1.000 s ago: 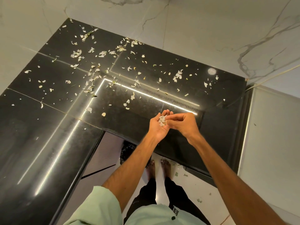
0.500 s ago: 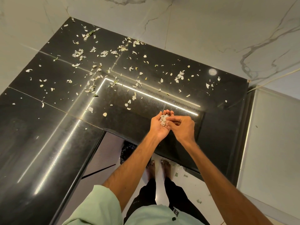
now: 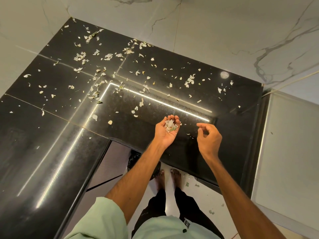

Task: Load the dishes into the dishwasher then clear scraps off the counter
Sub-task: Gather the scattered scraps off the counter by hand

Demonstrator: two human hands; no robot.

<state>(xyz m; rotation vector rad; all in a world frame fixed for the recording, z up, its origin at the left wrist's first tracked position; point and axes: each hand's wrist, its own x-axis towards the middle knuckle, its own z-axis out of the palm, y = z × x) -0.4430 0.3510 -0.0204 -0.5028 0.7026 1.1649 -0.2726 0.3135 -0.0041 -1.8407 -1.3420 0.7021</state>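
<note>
You see a black, finely speckled surface (image 3: 51, 152) under whitish and greenish scraps (image 3: 108, 56). The far wall (image 3: 224, 31) is white with grey veins; your sleeve (image 3: 103, 219) is pale green, your trousers (image 3: 155, 209) black.

L hand (image 3: 163, 134) cupped palm-up round scraps (image 3: 170, 125), R hand (image 3: 209, 139) loosely curled, apart.

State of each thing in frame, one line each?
left hand: palm up, cupped, holds gathered scraps
gathered scraps: piled in left hand
right hand: loosely curled, apart from left hand, nothing seen in it
loose scraps: scattered on counter
counter: littered, mostly far side
floor scraps: few, uncollected
</note>
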